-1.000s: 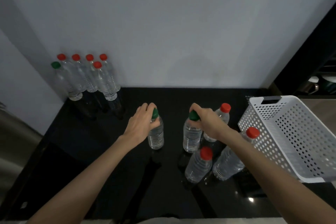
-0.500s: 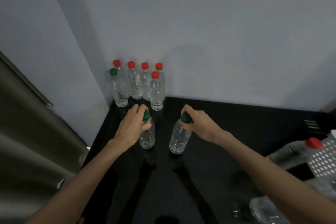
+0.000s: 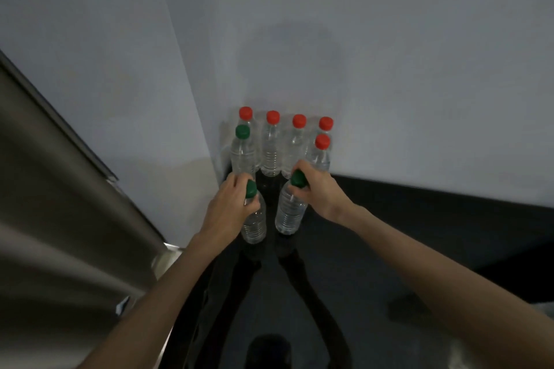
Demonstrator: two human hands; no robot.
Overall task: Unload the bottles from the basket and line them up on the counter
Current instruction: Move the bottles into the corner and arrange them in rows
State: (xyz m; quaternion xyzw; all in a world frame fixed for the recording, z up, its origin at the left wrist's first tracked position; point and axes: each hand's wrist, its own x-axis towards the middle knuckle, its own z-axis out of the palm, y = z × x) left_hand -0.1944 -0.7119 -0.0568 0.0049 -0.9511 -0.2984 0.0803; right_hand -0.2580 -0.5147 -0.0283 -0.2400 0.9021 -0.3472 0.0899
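Observation:
My left hand (image 3: 230, 204) grips a clear water bottle (image 3: 254, 223) by its green-capped neck. My right hand (image 3: 317, 189) grips a second green-capped bottle (image 3: 289, 213) the same way, slightly tilted. Both bottles are close above or on the black counter (image 3: 389, 249); I cannot tell which. Just behind them, in the corner against the wall, stand several upright bottles: a back row with red caps (image 3: 272, 141), one green-capped bottle (image 3: 242, 150) at front left and one red-capped bottle (image 3: 322, 153) at front right. The basket is out of view.
A grey wall meets the counter's back edge, and a side wall closes the corner at the left. A brushed metal surface (image 3: 60, 219) fills the left side beside the counter. Dark counter stretches to the right.
Both hands have carried their green-capped bottles left and back to the corner group. The view has swung left, so the basket and the other bottles have left the frame.

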